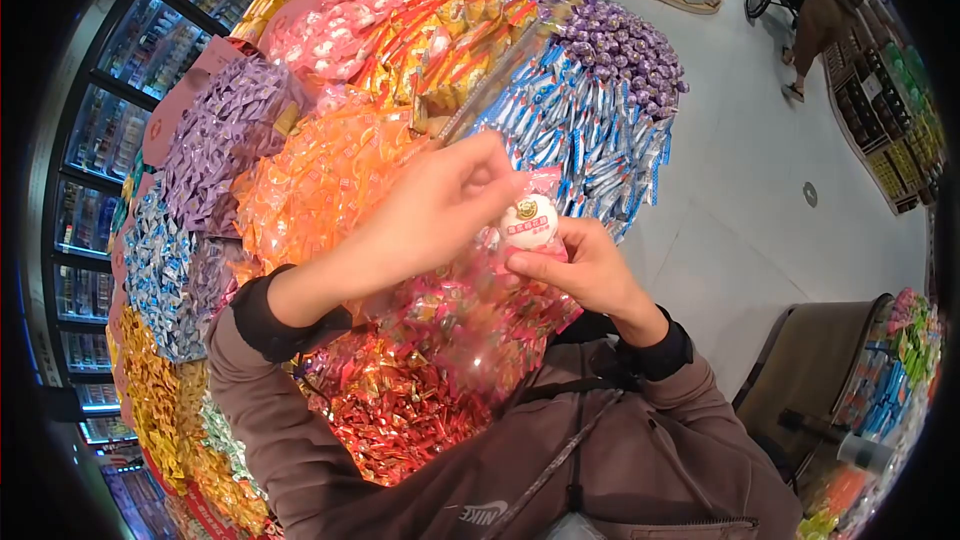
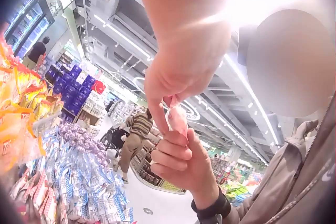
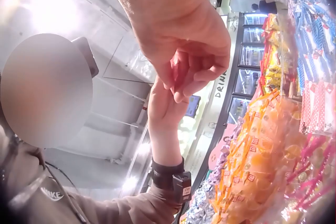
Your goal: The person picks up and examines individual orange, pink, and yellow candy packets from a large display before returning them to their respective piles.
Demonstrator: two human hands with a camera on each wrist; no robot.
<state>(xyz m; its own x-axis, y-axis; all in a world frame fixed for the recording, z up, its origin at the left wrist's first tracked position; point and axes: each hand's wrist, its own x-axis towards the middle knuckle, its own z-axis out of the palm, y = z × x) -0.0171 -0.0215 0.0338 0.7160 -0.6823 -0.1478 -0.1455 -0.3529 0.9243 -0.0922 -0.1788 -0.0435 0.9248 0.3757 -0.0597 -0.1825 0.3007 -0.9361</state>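
A round white sweet in a clear and pink wrapper is held up over the candy heaps in the head view. My right hand grips its lower right side between thumb and fingers. With curled fingers, my left hand pinches the wrapper's upper left edge. The left wrist view has the left hand above the small packet and the right hand below it. Seen from the right wrist, the right hand largely covers the pink packet, with the left hand behind.
Heaped wrapped candies surround the hands: orange packets, blue and white sticks, purple sweets and red ones. Lit fridges line the left. A brown chair stands at right; a person is at the upper right.
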